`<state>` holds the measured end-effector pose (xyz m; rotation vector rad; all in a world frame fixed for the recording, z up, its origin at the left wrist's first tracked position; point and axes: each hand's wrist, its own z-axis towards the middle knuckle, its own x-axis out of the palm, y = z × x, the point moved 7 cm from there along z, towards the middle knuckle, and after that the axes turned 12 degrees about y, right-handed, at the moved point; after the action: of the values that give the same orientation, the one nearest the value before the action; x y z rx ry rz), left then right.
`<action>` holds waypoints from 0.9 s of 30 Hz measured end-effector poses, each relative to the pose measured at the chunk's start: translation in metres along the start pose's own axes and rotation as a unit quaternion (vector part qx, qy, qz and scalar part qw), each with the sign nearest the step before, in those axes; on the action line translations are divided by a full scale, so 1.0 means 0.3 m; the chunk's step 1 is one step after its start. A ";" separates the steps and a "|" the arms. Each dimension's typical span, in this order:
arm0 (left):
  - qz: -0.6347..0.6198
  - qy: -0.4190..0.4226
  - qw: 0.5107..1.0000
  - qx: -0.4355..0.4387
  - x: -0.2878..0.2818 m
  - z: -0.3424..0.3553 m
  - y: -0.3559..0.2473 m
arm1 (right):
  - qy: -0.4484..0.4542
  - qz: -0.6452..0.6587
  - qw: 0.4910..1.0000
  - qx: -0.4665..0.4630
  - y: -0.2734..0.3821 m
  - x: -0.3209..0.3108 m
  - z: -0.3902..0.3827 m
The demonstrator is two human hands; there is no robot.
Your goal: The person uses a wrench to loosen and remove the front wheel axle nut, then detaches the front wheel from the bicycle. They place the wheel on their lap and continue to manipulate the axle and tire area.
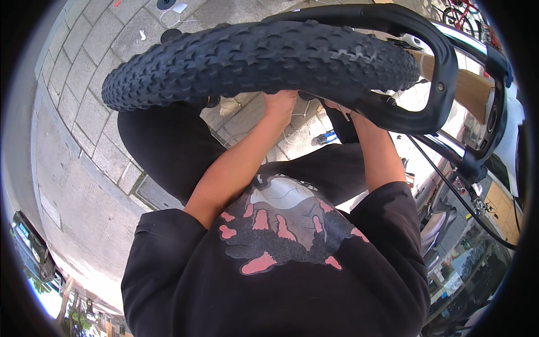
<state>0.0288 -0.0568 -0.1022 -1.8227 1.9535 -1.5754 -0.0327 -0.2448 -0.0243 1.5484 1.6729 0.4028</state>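
A knobbly black bicycle tyre (pixel 247 64) stretches across the view above my lap. It sits within a black suspension fork (pixel 446 67) whose legs run along both sides. My left hand (pixel 279 101) reaches up beneath the tyre's near side, around the wheel's middle. Its fingers are hidden behind the tyre. Close by on the right, my right hand (pixel 340 108) is under the near fork leg, mostly covered by it. A thin, pale end of something shows beside that hand, too little to name. What either hand holds is out of sight.
A black cable (pixel 443 171) curves down from the fork at right. Cardboard (pixel 460 87) lies behind the fork. A blue-handled tool (pixel 325 137) rests on the ground between my legs. Grey paving (pixel 78 84) spreads at left, and a red bicycle (pixel 460 19) stands far right.
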 end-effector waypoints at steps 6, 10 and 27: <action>0.144 -0.017 0.980 0.136 0.053 -0.032 -0.101 | -0.060 -0.180 0.982 0.001 -0.053 0.040 -0.039; 0.169 -0.032 0.961 0.215 0.061 -0.054 -0.133 | -0.141 -0.397 0.894 -0.156 0.105 0.105 -0.090; -0.026 -0.001 0.990 0.139 0.073 -0.030 -0.122 | -0.191 -0.082 0.965 -0.158 -0.019 0.222 -0.056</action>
<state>0.0426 -0.0605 -0.0610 -1.7734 1.5996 -1.7566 -0.0439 -0.1787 -0.0402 1.1572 1.3473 0.2491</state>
